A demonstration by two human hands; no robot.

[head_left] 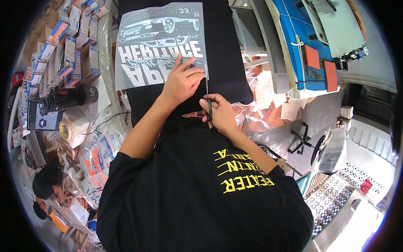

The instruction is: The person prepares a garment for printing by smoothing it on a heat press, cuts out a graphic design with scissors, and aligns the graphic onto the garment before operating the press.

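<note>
Your shirt (pixel 184 180) fills six o'clock; at eleven, your open left hand (pixel 181 84) rests on the sheet (pixel 161 46), print whole; right hand (pixel 221 114) grips scissors (pixel 210 110) at its edge, cut length unclear.

One left hand (pixel 183 83), one right hand (pixel 221 114), one pair of black-handled scissors (pixel 210 110), one printed film sheet (pixel 159 45) and two orange rectangular panels (pixel 312 56) are showing.

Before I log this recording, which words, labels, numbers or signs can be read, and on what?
I won't copy wording or numbers, but lettering shows on these:
Translucent sheet: large white lettering, plus smaller print and digits.
Black shirt: yellow lettering.
White sheeting at left: orange and blue lettering.
Stacked boxes: printed, mostly too small or blurred to read.
</note>
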